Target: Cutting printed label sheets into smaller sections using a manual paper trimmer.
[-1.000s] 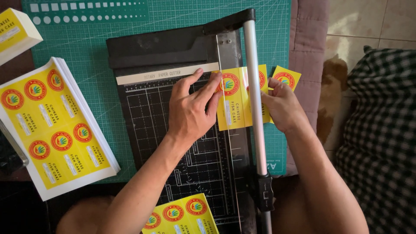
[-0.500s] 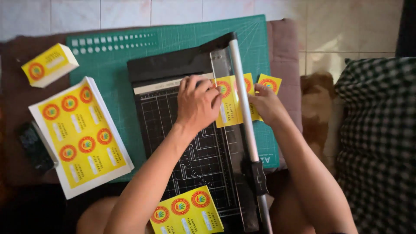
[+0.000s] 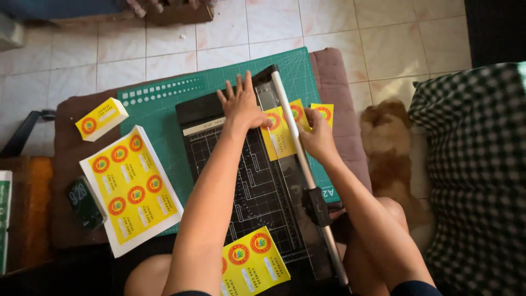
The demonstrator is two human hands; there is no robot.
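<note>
A black paper trimmer (image 3: 257, 181) lies on a green cutting mat (image 3: 159, 98), its silver cutting arm (image 3: 298, 153) running diagonally. My left hand (image 3: 241, 104) presses flat on the trimmer's top end, fingers spread, thumb touching a yellow label strip (image 3: 275, 137) that lies under the arm. My right hand (image 3: 316, 137) holds the strip's other side to the right of the arm. A single cut yellow label (image 3: 323, 112) lies just beyond my right hand.
A stack of yellow label sheets (image 3: 131, 189) sits at the left on the mat, a small pile of cut labels (image 3: 101, 118) above it, another sheet (image 3: 252, 263) by my knee. A phone (image 3: 85, 203), a checked cushion (image 3: 476, 175) and a furry brown thing (image 3: 389, 142) lie around.
The view has pulled back and tilted, showing more floor. My left hand slid up from the strip toward the trimmer's top end. My right hand stays on the strip.
</note>
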